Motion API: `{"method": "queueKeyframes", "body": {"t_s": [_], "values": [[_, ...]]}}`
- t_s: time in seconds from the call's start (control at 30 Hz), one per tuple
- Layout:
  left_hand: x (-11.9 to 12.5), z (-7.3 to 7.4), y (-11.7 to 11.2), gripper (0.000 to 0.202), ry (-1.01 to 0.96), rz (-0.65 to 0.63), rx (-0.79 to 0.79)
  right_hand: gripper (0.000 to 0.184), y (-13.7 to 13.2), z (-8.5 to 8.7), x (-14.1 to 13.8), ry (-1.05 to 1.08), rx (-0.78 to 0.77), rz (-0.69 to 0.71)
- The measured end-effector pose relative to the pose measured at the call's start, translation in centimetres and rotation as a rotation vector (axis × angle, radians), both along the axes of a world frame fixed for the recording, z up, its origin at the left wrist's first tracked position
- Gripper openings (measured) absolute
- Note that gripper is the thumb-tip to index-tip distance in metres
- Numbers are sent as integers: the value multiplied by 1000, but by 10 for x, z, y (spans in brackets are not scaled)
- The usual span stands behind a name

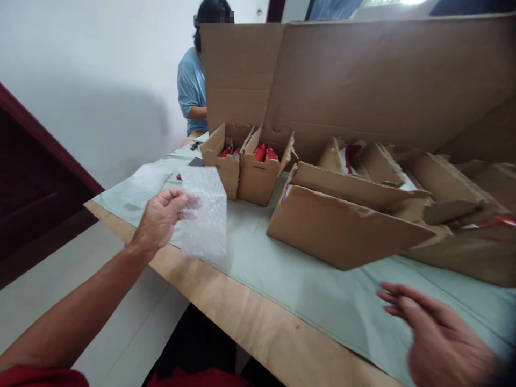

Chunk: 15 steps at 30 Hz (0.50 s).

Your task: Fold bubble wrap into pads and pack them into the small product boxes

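Observation:
My left hand (163, 215) pinches one side of a sheet or pouch of clear bubble wrap (205, 215), held upright above the table's front edge. I cannot tell whether the wrap is a single layer or a bag. At the lower right, my right hand (435, 328) hovers over the pale green cloth (322, 290), its fingers loosely stretched and slightly blurred, with nothing visible in them. The nearest thing beyond it is a long cardboard bin (346, 226). More bubble wrap (147, 183) lies on the cloth to the left, behind my left hand.
Two small cardboard bins (258, 180) with red packets stand at the table's middle back. More cardboard bins (439, 183) are crowded at the right. A tall cardboard panel (363, 80) rises behind them. A person in a blue shirt (191, 80) is partly hidden by it.

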<state>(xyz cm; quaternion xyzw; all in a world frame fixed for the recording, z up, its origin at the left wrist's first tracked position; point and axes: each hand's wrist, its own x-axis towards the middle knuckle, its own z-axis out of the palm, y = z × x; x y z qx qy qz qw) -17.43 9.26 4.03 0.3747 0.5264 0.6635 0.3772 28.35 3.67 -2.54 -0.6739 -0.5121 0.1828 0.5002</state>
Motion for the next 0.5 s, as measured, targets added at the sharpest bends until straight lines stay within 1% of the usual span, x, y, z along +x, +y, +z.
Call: {"method": "queueKeyframes", "body": {"t_s": [0.03,0.1,0.13,0.2,0.27,0.33,0.4,0.5], "values": [[20,-2,-6,31,-29,-76,-31,29,-8,9,-21,57,0,50],[62,-10,-13,30,-57,-251,-92,26,-16,23,-62,68,-32,304],[84,-16,-16,29,-64,-340,-116,25,-16,28,-78,48,-33,400],[125,-29,-22,28,-86,-498,-146,33,-13,32,-99,41,-39,540],[160,-42,-29,28,-127,-620,-178,46,-7,28,-107,85,-71,616],[185,-52,-34,30,-188,-699,-218,53,-3,19,-106,156,-113,653],[197,-59,-37,32,-237,-727,-259,49,-1,10,-101,240,-155,673],[197,-64,-37,33,-266,-698,-281,31,0,4,-90,362,-196,663]]}}
